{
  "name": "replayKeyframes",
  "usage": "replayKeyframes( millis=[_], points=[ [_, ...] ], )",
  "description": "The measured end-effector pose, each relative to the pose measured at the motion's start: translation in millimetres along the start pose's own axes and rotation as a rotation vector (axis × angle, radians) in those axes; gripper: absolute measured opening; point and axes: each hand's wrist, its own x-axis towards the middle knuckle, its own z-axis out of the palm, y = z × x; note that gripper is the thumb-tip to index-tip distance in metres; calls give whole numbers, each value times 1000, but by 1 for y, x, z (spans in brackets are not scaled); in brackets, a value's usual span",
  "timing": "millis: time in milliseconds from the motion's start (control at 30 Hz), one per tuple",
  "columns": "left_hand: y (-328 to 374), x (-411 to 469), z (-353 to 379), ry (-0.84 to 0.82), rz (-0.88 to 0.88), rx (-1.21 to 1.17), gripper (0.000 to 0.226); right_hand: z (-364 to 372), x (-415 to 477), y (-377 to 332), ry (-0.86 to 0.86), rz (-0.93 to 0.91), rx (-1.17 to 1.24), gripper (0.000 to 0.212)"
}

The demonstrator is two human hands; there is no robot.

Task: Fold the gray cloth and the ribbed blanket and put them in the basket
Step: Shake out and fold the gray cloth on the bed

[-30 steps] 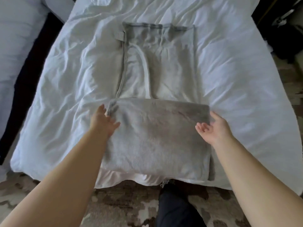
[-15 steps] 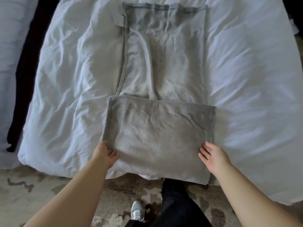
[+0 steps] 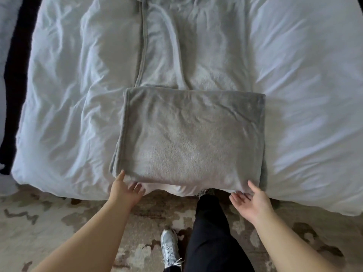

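A gray fleece cloth point(image 3: 188, 138) lies folded into a thick rectangle at the near edge of the bed. Beyond it a larger pale gray blanket point(image 3: 196, 52) lies spread flat, reaching the top of the view; its ribbing is not plain here. My left hand point(image 3: 125, 188) is at the cloth's near left corner, thumb along the edge and fingers straight under the fold. My right hand point(image 3: 249, 199) is at the near right corner, palm up with relaxed fingers touching the cloth's lower edge. No basket is in view.
The bed point(image 3: 68, 95) has a rumpled white duvet that hangs over its near edge. A patterned beige carpet point(image 3: 39, 222) covers the floor. My dark trouser leg point(image 3: 212, 232) and a silver sneaker point(image 3: 169, 248) stand close to the bed. A dark gap point(image 3: 13, 85) runs along the bed's left side.
Both hands have slid from the far corners of the folded cloth down its sides to the near corners. The view has tilted down toward the floor.
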Motion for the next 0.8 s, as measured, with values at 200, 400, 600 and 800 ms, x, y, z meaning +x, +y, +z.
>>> replayKeyframes(
  millis=[200,400,600,800],
  points=[
    [14,-21,16,-67,67,-98,64,5,-18,-7,-93,-80,93,41],
    [40,-85,26,-113,213,-15,48,14,-93,-31,-122,-281,37,19],
    [64,-188,15,-322,388,-53,47,15,-204,-55,-317,-541,55,3],
    [52,-209,-59,-365,390,-154,42,-33,-234,1,-365,-616,113,34]
  ],
)
